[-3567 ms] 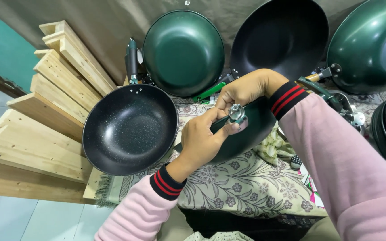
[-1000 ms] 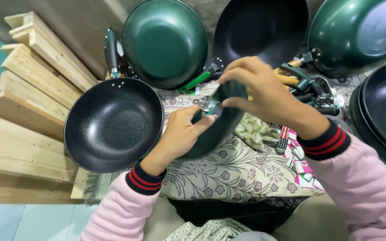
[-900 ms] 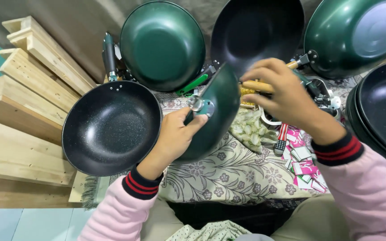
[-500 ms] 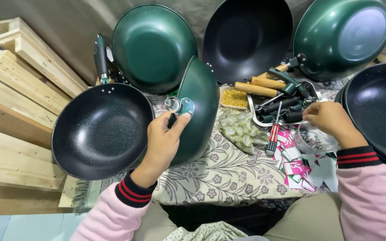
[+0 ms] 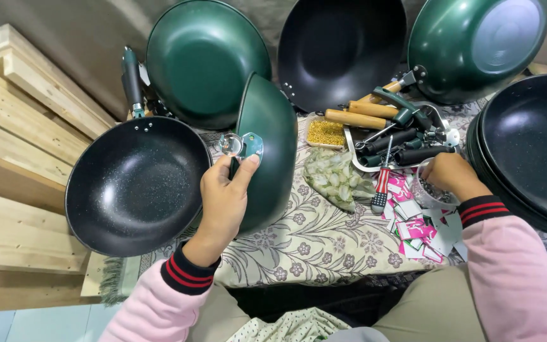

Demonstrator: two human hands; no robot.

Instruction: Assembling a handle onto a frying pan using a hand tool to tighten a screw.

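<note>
My left hand (image 5: 224, 197) grips a green wok (image 5: 271, 151) held on edge over the floral cloth (image 5: 311, 240), thumb near its metal handle bracket (image 5: 242, 145). My right hand (image 5: 449, 175) reaches into a small clear cup of small parts (image 5: 428, 191) at the right, fingers curled inside it. Whether the fingers hold anything is hidden.
A black wok with handle (image 5: 135, 183) lies at the left beside wooden planks (image 5: 14, 158). Green and black woks (image 5: 204, 60) lean against the back wall; a stack of black woks (image 5: 530, 145) stands right. A tray of handles and tools (image 5: 390, 136), a red screwdriver (image 5: 382, 177), a bag of washers (image 5: 333, 177), small cards (image 5: 422, 221).
My right hand left the wok's bracket and moved right to the small cup. My left hand has tipped the green wok more upright and keeps hold of it.
</note>
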